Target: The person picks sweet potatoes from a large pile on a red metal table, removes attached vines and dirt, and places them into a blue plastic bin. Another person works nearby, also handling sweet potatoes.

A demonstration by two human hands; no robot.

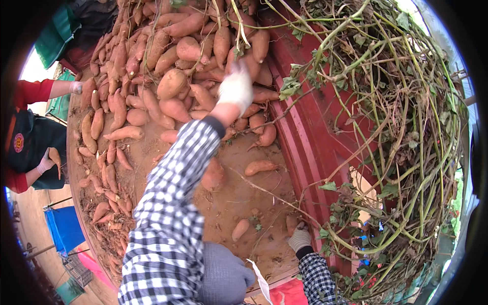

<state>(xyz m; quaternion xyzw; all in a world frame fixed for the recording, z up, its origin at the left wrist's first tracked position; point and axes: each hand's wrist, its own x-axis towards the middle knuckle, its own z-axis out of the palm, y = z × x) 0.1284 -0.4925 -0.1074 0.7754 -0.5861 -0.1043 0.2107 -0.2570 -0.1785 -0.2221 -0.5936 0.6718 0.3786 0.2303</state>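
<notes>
My left hand, in a white glove, reaches over the pile of sweet potatoes. Its fingers are blurred near a hanging pale vine stem, so I cannot tell whether they grip anything. Low on the right, my right hand, in a striped knit glove, is at the red side wall of the truck bed. A sweet potato touches or nearly touches its fingers; whether it is held is unclear. Between my arms, loose sweet potatoes lie on the dirty bed floor, one small, another tapered.
A tangle of cut vines hangs over the right wall. Across the left edge, a person in red sleeves has one gloved hand at the pile and another holding a sweet potato. A blue container and a crate stand below.
</notes>
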